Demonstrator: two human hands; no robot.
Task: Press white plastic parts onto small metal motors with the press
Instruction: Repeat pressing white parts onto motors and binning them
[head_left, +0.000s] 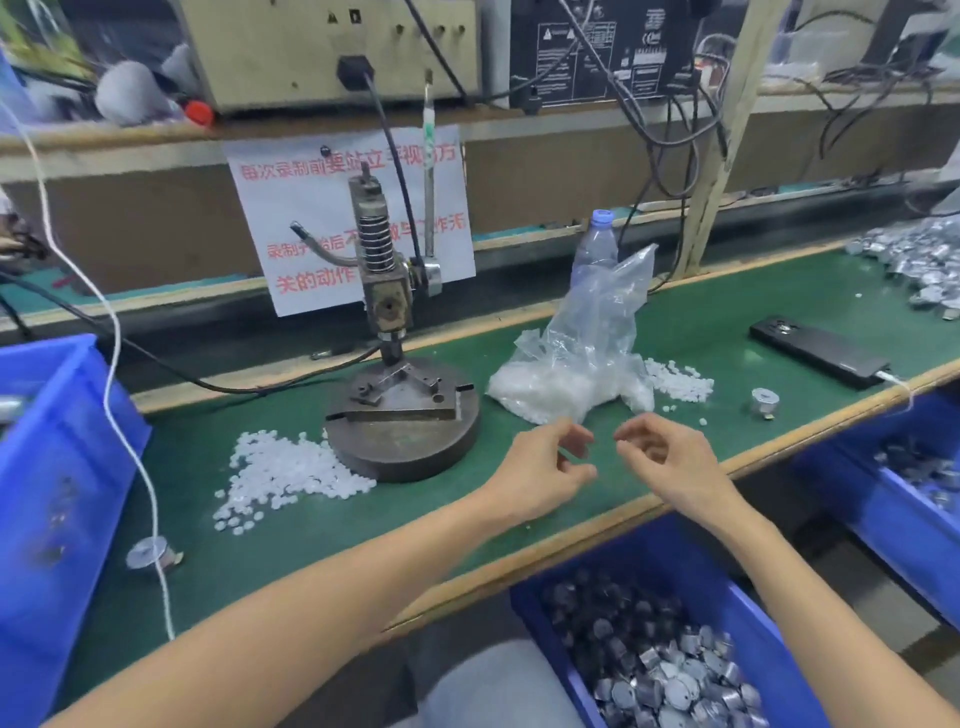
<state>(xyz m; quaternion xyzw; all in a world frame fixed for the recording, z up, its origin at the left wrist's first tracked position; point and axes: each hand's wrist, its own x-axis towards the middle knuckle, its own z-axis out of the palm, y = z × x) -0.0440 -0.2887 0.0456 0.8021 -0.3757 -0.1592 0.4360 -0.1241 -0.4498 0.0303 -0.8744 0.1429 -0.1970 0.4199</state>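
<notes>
Blue-binned metal motors (670, 675) lie nearer than the fingers (577, 439), left hand (540, 467) loosely curled and empty, right hand (670, 462) curled, whether on a part I cannot tell, so seating a motor seems next; beyond the fingertips sit white plastic parts (561, 389), the press (400, 410) leftward, on green matting (727, 322) below cluttered shelves (493, 119).

A long workbench (727, 291) with a green mat top and pale wooden edging crosses the view. Along its far edge runs a raised wooden shelf (156, 140) carrying a beige equipment case (285, 47) and a black unit (561, 62). Dark cables (675, 140) hang down. A white paper notice (311, 208) with red lettering hangs below the shelf.
</notes>
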